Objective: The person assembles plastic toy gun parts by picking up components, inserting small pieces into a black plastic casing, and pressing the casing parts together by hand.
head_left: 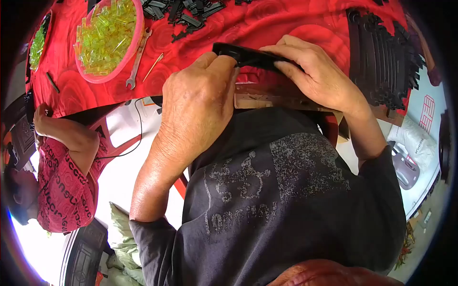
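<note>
Though one black strip (253, 56) is in hand, plenty seems left

Fingers of the left hand (196, 88) and right hand (315, 71) grip its ends at upper centre; it looks unfinished. The stacked strips (381, 62) at right may be done; I cannot tell. Loose black pieces (192, 20) lie at the top. Upper left, a pink basin (99, 80) holds clear yellow-green pieces (107, 38).

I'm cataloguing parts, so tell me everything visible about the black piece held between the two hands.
The black piece is long, narrow and smooth-looking, perhaps plastic. It slants slightly downward from left to right in the picture, near the red tablecloth's front edge. The left hand grips its left end, the right hand its right; fingers hide parts of it.
</note>
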Demonstrator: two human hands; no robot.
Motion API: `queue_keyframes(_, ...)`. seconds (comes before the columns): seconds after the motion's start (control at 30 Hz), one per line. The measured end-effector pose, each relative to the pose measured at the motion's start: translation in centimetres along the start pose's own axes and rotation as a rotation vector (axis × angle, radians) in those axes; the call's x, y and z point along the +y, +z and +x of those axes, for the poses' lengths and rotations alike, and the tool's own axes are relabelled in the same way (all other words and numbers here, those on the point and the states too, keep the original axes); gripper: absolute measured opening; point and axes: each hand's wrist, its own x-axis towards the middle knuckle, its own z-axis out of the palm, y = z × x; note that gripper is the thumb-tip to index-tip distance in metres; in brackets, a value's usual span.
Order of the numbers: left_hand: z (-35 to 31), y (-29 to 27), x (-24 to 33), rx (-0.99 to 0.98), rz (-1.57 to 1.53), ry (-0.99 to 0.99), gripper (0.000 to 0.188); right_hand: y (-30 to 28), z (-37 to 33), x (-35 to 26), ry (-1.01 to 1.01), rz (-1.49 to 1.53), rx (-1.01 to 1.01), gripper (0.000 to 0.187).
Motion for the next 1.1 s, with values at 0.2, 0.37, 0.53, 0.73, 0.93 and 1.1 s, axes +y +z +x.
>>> queue_keyframes(0.2,-0.4,0.8,-0.5,-0.019,0.021,0.005,0.01,0.3,0.3,1.1,-0.092,-0.192,0.057,0.023)
queue_keyframes(0.37,0.4,0.0,-0.4,-0.121,0.123,0.055,0.009,0.7,1.3,1.9,-0.173,-0.178,0.174,0.018)
queue_keyframes(0.53,0.8,-0.4,-0.5,-0.129,0.162,0.07,0.008,0.2,0.1,1.1,-0.203,-0.144,0.407,0.025)
queue_keyframes(0.73,1.4,-0.6,-0.2,-0.162,0.147,0.087,0.006,1.7,-2.2,1.8,-0.32,-0.263,0.535,0.033)
queue_keyframes(0.93,1.9,-0.1,-0.3,-0.208,0.181,0.104,0.008,2.5,-2.1,3.0,-0.274,-0.352,0.516,0.03)
queue_keyframes(1.1,2.1,0.0,-0.3,-0.229,0.227,0.111,0.007,2.9,-2.1,3.3,-0.276,-0.359,0.479,0.028)
